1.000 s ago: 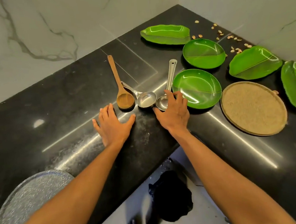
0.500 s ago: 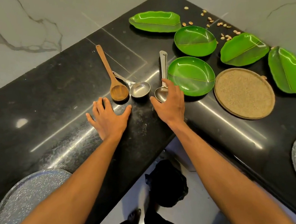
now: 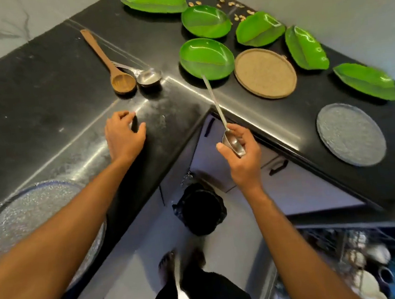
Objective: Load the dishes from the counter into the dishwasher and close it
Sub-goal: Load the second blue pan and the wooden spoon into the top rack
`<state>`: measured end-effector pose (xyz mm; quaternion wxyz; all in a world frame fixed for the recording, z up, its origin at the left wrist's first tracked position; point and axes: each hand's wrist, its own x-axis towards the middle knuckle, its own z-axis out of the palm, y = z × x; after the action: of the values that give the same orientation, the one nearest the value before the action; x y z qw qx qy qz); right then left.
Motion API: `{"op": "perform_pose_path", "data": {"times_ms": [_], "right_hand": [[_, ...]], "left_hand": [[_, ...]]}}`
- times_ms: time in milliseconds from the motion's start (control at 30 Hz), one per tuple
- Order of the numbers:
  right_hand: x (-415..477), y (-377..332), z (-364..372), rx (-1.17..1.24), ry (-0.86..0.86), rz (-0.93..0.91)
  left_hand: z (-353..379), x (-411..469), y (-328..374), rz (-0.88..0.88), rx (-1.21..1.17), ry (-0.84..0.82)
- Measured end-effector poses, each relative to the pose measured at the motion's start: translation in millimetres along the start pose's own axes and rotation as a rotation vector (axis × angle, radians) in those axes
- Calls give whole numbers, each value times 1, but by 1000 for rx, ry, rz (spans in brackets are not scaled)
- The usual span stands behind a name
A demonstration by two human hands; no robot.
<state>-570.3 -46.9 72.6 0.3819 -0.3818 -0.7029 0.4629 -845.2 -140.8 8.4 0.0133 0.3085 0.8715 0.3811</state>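
My right hand [image 3: 242,155] holds a long steel ladle [image 3: 216,103] by its bowl, lifted off the black counter [image 3: 40,97] and out over the floor. My left hand [image 3: 123,134] rests on the counter near the inner corner, fingers loosely curled and holding nothing. A wooden spoon [image 3: 109,63] and a second steel ladle [image 3: 147,76] lie side by side beyond it. Several green leaf-shaped plates [image 3: 206,58] and a round tan plate [image 3: 265,72] sit along the right arm of the counter. The open dishwasher rack [image 3: 364,265] shows at lower right, blurred.
A grey textured glass plate [image 3: 351,134] lies on the right counter, and another glass plate [image 3: 28,215] at the left edge. Scattered nut shells [image 3: 232,4] lie by the wall. A black bin [image 3: 201,209] stands on the floor by my feet, below cabinet drawers [image 3: 278,165].
My right hand picked the steel ladle up off the counter and drew it back toward me. My left hand's fingers curled. The view swung down and right, bringing the dishwasher into sight.
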Motion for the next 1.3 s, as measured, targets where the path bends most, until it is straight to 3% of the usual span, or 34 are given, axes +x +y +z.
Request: {"op": "perform_pose_path", "data": {"times_ms": [233, 400, 500, 633, 867, 967, 1167, 1300], "right_hand": [[-118, 6, -111, -9, 92, 36], [-212, 32, -207, -134, 138, 111], [-273, 63, -268, -233, 223, 220], [-353, 93, -353, -294, 415, 376], [-443, 138, -482, -235, 648, 616], [-453, 155, -521, -203, 764, 675], [-447, 184, -582, -81, 979, 752], [-429, 214, -632, -99, 1064, 795]], "left_hand": [[21, -133, 56, 294, -178, -130], [78, -261, 97, 174, -311, -419], [110, -342, 120, 116, -272, -632], [144, -442, 162, 173, -189, -763], [191, -562, 281, 339, -252, -915], [208, -588, 341, 498, -244, -988], [275, -595, 461, 1156, -151, -914], [336, -606, 554, 1367, -99, -876]]}}
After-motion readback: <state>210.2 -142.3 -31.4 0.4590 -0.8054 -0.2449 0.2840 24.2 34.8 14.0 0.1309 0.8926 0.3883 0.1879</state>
